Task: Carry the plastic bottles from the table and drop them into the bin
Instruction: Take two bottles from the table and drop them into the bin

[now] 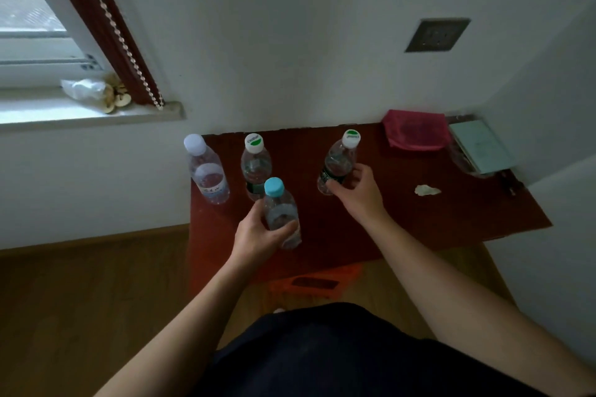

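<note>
Four clear plastic bottles are observed on a dark red worktop (371, 226) set against a white wall (290, 58). The blue-capped bottle (281, 213), nearest the front edge, is gripped by the left hand (258, 235), with fingers and thumb curled round its lower body. Whether its base rests on the surface or is lifted cannot be told. The right green-capped bottle (338, 164) is gripped low down by the right hand (358, 190), the fingers wrapped round its dark label band. The hands are thus held apart, each clamped on its own bottle. The middle green-capped bottle (255, 164) stands just behind the blue-capped bottle and is partly covered by it. The white-capped bottle (208, 172) stands at the left edge of the worktop and is touched by neither hand. A pink cloth (416, 130) is noted at the back right, beside a clear box (480, 148) in the corner. A crumpled paper scrap (427, 190) lies on the surface to the right of the right hand, apart from it. An orange plastic object (316, 282) is seen below the front edge of the worktop, above the wooden floor (80, 300); its nature cannot be determined. A wall socket (437, 35) is recorded above the worktop.
</note>
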